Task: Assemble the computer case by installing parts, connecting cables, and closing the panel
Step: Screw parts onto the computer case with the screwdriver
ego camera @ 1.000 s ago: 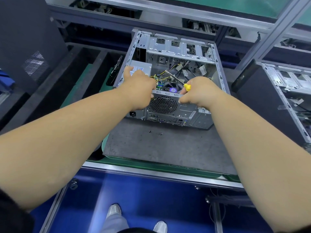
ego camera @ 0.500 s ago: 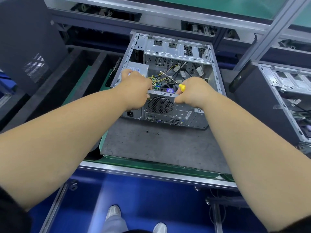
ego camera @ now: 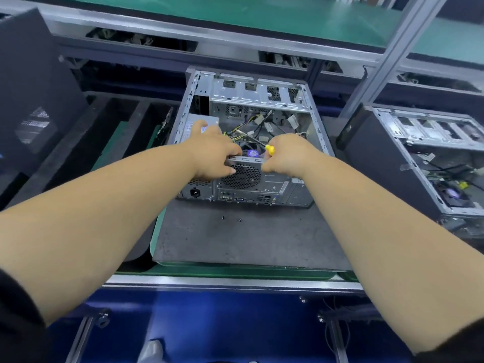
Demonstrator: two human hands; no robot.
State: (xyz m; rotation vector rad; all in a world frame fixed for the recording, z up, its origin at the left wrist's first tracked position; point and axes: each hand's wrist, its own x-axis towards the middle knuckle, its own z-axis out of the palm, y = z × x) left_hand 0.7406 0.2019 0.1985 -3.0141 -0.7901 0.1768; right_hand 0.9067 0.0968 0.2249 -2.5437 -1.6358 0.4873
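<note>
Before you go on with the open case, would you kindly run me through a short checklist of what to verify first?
1. Computer case resting flat on the grey mat: ok.
2. Both hands on the case's near top edge: ok; left hand grips it beside the fan grille, right hand further right.
3. Yellow-handled screwdriver under control: ok, held in the right hand, its shaft pointing into the case.
4. Loose cables clear of the edges: cannot tell; they lie untidily inside.
5. Two small screws on the mat accounted for: not ok, they are lying loose.
6. Side panel fitted: not ok, the case is open on top.
</note>
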